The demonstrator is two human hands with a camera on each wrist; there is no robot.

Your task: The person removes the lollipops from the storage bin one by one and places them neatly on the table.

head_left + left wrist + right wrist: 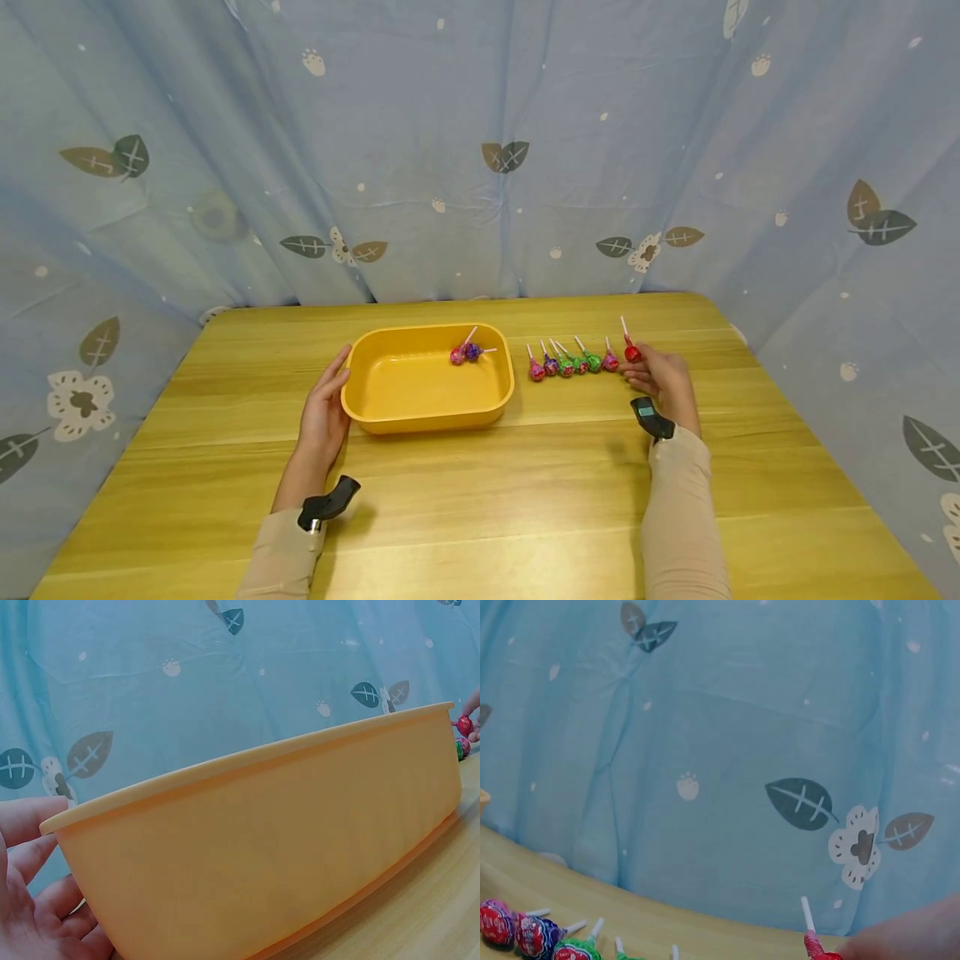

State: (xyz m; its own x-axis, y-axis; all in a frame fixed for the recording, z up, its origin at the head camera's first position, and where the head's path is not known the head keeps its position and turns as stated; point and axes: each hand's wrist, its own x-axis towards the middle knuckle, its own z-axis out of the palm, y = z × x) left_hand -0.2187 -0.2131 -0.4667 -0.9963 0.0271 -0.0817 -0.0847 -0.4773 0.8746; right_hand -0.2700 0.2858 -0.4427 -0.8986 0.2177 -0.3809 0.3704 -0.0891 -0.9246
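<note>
A yellow plastic basin (405, 387) sits on the table, with a pink lollipop (457, 357) and a purple lollipop (472, 353) inside near its right end. Against the basin's left end rests my left hand (326, 414), fingers fairly straight along the outer wall (262, 840). To the right, my right hand (670, 387) pinches a red lollipop (632, 354) by its wrapped head, white stick pointing up. Just left of that hand lies a row of several lollipops, from a pink one (537, 372) past a green one (593, 362) to another pink one (611, 362).
The wooden table (480, 508) reaches back to a light blue patterned curtain (420, 167), which also hangs along both sides. A black wrist mount (328, 502) is on the left sleeve and another mount (652, 418) on the right.
</note>
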